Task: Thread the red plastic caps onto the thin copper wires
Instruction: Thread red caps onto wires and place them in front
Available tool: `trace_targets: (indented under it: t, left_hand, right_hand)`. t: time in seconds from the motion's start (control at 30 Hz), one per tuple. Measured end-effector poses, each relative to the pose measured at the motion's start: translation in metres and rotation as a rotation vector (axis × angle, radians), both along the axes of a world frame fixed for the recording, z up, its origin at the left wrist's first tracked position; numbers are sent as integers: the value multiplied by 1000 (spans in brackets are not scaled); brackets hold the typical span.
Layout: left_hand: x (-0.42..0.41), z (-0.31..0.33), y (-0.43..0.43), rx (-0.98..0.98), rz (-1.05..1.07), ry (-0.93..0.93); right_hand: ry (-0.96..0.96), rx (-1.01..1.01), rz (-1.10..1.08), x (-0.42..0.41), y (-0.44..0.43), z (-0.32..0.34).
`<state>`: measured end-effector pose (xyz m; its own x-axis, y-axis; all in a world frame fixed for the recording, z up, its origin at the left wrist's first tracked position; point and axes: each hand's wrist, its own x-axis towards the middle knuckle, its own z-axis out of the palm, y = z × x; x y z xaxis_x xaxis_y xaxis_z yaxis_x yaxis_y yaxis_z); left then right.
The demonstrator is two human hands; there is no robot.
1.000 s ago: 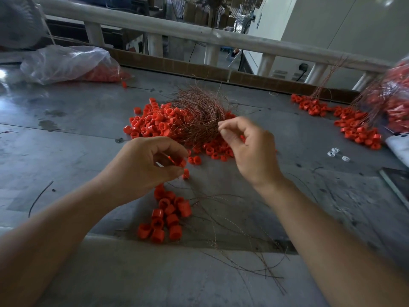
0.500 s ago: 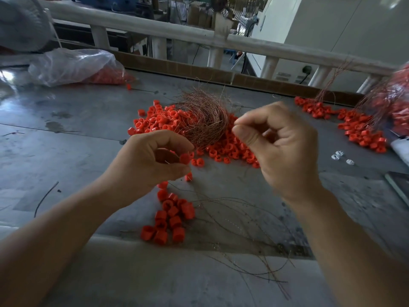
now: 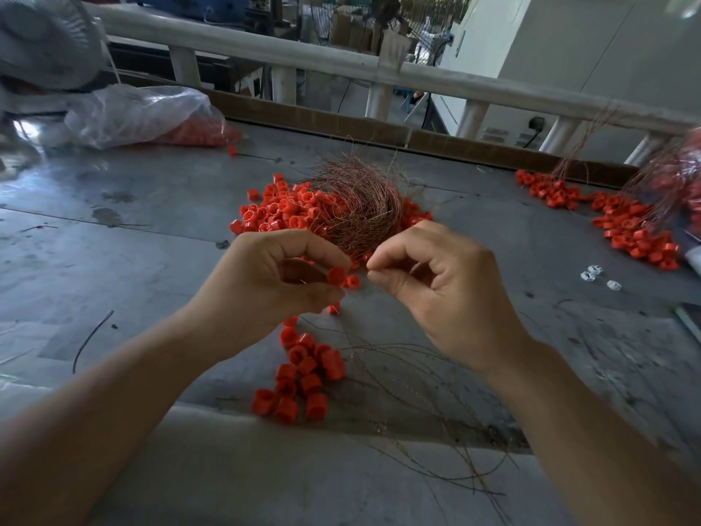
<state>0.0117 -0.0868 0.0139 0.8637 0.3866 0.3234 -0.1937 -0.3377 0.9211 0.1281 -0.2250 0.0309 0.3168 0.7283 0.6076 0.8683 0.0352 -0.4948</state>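
The left grip (image 3: pixel 277 286) is clamped on a red cap (image 3: pixel 336 276), pinched between thumb and forefinger and held above the grey tabletop (image 3: pixel 113 244). A second cap (image 3: pixel 353 281) sits just beside the first, towards the other hand. The right grip (image 3: pixel 447 298) is closed, thumb pressed to forefinger, on a copper wire (image 3: pixel 370 268) so fine that it is hard to make out. Its pinched tips are near the held cap but not touching it. Behind both hands a tangled bundle of copper wires (image 3: pixel 364 210) lies on a spread heap of red caps (image 3: pixel 277 212). Nearer the person, below the hands, a small cluster of caps (image 3: pixel 301 377) rests on the tabletop, with loose wire strands (image 3: pixel 436 415) curving away to its right. At the far left a clear plastic bag (image 3: pixel 140 115) holds more red pieces. On the far right another pile of caps (image 3: pixel 629 229) lies with wires standing up from it, and a few small white pieces (image 3: pixel 595 274) sit near it. A white railing (image 3: pixel 341 62) runs along the far edge.
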Motion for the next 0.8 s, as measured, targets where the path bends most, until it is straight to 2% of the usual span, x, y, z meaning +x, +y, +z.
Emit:
trace_targets:
  t: [0.13, 0.8]
  left_hand:
    - [-1, 1, -1, -2, 5, 6]
    - [-2, 3, -3, -187, -17, -71]
  right_hand:
    - [-33, -17, -14, -1, 0, -2]
    - [91, 17, -52, -4, -2, 1]
